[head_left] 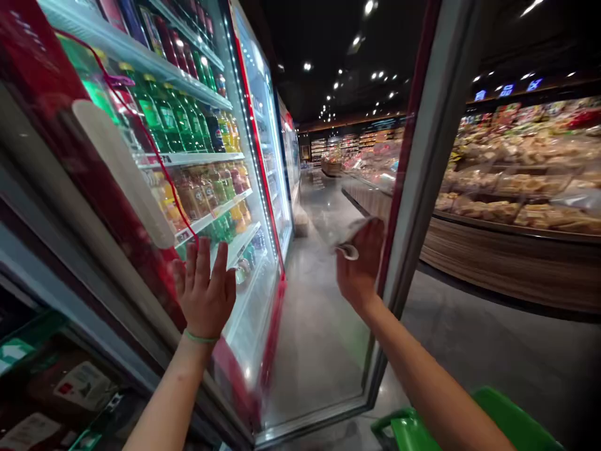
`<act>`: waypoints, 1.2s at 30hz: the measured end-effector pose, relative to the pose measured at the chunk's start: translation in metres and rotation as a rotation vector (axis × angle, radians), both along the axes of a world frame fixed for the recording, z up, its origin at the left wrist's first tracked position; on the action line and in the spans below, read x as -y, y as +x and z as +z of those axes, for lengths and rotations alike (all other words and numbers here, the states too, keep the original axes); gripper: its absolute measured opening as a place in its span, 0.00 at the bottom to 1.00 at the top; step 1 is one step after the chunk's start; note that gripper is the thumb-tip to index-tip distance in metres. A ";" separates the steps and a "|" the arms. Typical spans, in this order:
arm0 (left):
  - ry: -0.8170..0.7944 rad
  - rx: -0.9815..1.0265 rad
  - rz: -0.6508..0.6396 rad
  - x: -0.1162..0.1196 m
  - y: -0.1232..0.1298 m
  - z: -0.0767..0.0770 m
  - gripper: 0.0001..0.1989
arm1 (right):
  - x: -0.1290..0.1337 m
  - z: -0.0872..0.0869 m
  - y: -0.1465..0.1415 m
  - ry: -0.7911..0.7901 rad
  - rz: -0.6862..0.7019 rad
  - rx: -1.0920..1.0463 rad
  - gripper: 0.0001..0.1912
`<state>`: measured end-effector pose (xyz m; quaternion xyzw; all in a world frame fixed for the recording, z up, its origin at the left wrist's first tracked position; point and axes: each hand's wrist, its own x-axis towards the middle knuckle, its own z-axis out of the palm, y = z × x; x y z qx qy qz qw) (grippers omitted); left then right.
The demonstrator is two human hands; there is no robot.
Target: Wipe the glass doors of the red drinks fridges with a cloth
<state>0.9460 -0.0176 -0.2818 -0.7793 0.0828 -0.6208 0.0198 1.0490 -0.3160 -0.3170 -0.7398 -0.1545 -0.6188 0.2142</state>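
My left hand (204, 291), a thin green band at its wrist, is raised with its fingers stretched out by the red-edged side of a glass cooler door (323, 351). Whether its palm touches the glass I cannot tell. Above it runs a long white door handle (124, 175), and a red cord (162, 166) hangs down near the fingertips. My right hand (361, 260) is closed around a pale cloth (350, 235) at the glass, close to the door's right frame. The cloth is blurred and partly hidden by the fingers.
Lit shelves (206, 156) of bottled drinks stand on the left. At the lower right is a green plastic object (498, 407), perhaps a basket or cart. A wood-sided display counter (488, 263) piled with packaged goods curves along the right. A grey floor aisle (314, 207) runs between.
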 end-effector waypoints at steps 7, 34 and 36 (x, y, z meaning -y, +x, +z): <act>0.025 0.093 -0.053 -0.020 0.002 -0.034 0.28 | -0.102 -0.025 -0.037 -0.509 0.133 0.179 0.34; -0.021 0.110 -0.284 -0.034 0.001 -0.039 0.29 | 0.026 -0.075 0.003 0.112 -0.093 0.156 0.34; -0.019 0.112 -0.277 -0.034 0.001 -0.039 0.29 | -0.006 -0.075 -0.009 0.081 -0.083 0.166 0.35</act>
